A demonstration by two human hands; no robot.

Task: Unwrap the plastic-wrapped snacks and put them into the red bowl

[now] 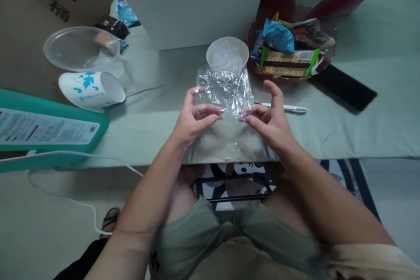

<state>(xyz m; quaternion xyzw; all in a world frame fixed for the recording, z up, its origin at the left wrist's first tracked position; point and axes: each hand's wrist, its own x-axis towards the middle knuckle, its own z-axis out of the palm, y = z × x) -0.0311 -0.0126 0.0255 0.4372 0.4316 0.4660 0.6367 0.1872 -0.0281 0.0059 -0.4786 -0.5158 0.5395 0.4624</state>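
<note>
A clear plastic bag [226, 92] lies crinkled on the pale green table [361, 109], just in front of a clear plastic cup [227, 54]. My left hand [193, 118] pinches the bag's left edge with thumb and fingertips. My right hand [269, 118] pinches its right edge, index finger raised. A larger flat sheet of clear plastic [229, 144] spreads under both hands and hangs over the table's near edge.
A white pen [288, 107] lies right of my right hand. Behind it sits a dark red bowl of wrapped snacks [288, 48] and a black flat object [344, 86]. Left are a tipped paper cup [93, 89], clear lids [78, 48], a teal box [49, 133], a white cable [75, 157].
</note>
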